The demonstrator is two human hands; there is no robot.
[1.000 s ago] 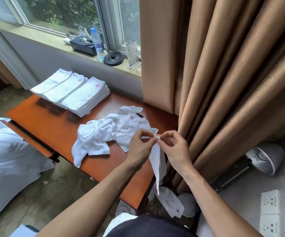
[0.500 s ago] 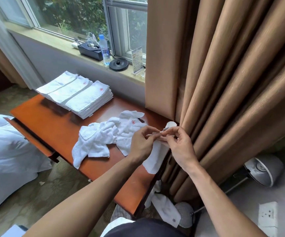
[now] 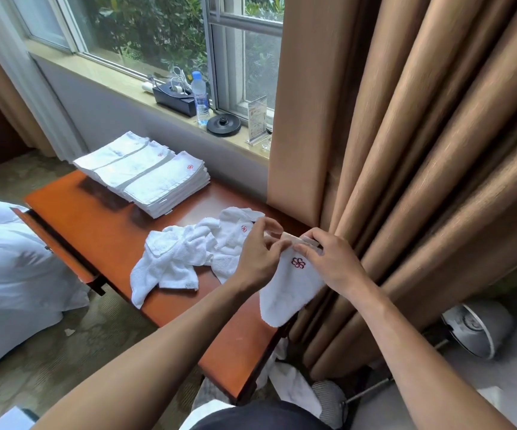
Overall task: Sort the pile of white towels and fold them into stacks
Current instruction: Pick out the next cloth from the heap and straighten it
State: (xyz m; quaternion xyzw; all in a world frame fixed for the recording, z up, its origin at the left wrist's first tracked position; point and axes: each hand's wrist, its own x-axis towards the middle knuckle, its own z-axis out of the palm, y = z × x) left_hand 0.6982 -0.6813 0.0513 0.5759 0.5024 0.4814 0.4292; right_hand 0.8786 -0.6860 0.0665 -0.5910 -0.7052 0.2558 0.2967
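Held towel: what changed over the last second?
The held towel, a narrow strip hanging from one pinched corner a second ago, now spreads wider between the left hand and right hand, red logo facing the camera. Both hands kept their pinch on its top edge. The loose pile and the folded stacks on the table stayed put.

window [image 3: 145, 29]: daylight, foliage outside | sill [image 3: 120, 83]: stone | curtain [image 3: 421, 144]: tan, pleated | table [image 3: 95, 225]: orange wood | floor [image 3: 74, 346]: patterned carpet | bed [image 3: 5, 274]: white
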